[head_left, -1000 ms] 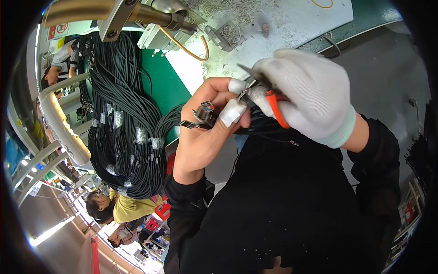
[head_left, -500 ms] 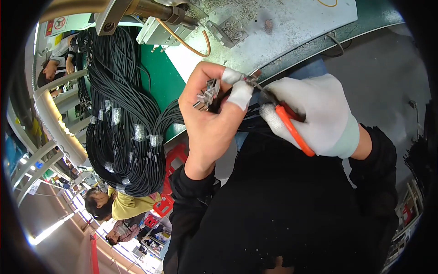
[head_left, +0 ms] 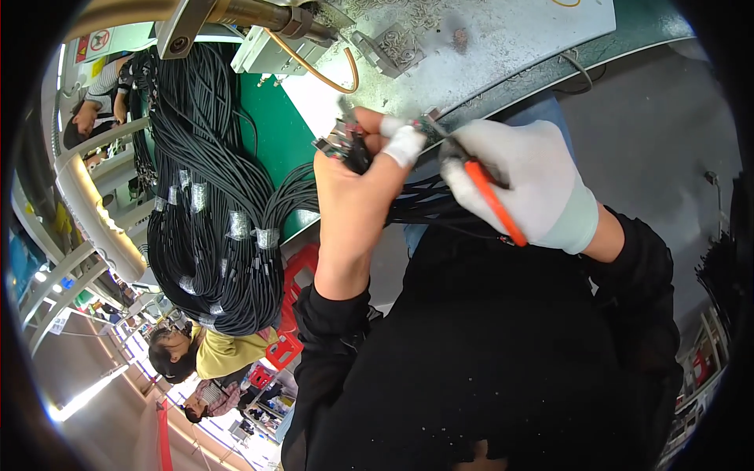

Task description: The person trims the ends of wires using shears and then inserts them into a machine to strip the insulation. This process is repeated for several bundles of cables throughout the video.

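Several black cables (head_left: 424, 202) end in silvery metal connectors (head_left: 339, 138).

At the upper left, a pale panel (head_left: 124, 35) bears a round prohibition sign (head_left: 100, 40): a red ring with a slash across a small dark figure. Just beside it, toward the picture's left edge, is a red label (head_left: 82, 49), its marking too small to make out. That pictogram is the only legible sign; no words or numbers can be read on anything.
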